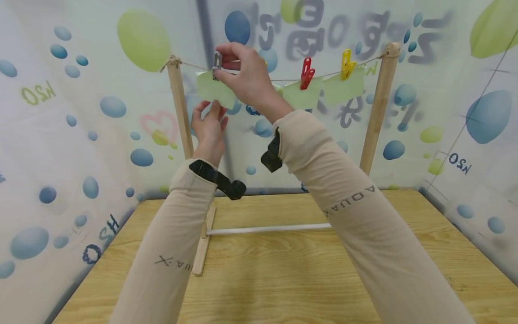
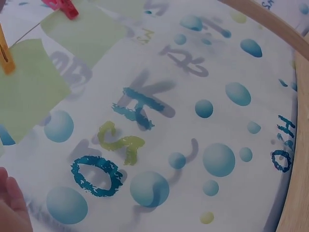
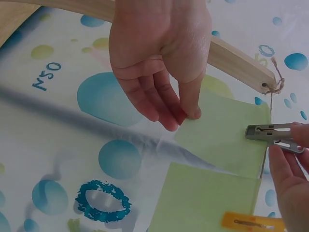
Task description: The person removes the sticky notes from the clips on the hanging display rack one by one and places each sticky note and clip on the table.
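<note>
My right hand (image 1: 251, 74) pinches a grey clothespin (image 1: 217, 65) over the top edge of a pale green sheet of paper (image 1: 210, 90), at the left end of a string. In the right wrist view the jaws of this clothespin (image 3: 270, 133) lie across the paper and the string. Below, my left hand (image 1: 210, 128) pinches the lower edge of the same sheet (image 3: 227, 130), its thumb on the front. Beside it hangs a second green sheet (image 3: 203, 198) with an orange-yellow clothespin (image 3: 253, 221), mostly hidden by my right hand in the head view.
Farther right, a red clothespin (image 1: 307, 74) and a yellow clothespin (image 1: 346, 66) hold two more green sheets on the string. Wooden posts (image 1: 181, 108) (image 1: 379, 108) carry its ends. A white rod (image 1: 267, 229) runs low across the wooden table (image 1: 259, 279). A patterned cloth hangs behind.
</note>
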Demonstrator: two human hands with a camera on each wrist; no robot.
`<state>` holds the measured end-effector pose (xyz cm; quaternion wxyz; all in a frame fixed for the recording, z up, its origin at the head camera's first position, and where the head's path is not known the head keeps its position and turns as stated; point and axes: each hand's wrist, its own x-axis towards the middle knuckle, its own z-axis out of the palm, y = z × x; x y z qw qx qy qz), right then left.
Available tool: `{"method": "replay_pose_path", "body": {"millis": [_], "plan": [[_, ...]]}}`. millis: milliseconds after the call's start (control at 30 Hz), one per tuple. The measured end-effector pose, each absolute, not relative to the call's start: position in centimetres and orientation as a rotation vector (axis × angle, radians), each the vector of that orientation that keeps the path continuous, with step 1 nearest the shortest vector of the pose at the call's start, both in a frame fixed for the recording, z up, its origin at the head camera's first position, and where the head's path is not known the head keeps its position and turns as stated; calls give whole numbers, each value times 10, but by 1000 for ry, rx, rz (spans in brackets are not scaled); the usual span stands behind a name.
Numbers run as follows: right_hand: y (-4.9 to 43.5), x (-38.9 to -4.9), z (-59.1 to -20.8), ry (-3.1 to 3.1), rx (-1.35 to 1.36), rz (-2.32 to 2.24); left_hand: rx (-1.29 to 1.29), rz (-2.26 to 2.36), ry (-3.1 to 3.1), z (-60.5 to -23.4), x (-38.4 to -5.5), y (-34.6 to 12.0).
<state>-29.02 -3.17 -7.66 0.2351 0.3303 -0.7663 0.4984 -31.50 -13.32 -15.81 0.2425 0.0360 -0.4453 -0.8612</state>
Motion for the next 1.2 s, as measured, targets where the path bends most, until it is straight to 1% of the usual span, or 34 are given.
{"method": "replay_pose_path", "body": {"millis": [200, 900, 1200], "plan": [[-34, -291, -76, -2101, 903, 1418, 107, -2325, -1151, -163, -319, -132], [-34, -293, -76, -2147, 863, 1280, 61, -2311, -1013, -172, -324, -132], [-34, -293, -75, -2111, 850, 1271, 47, -2279, -1060, -171, -319, -131]]}}
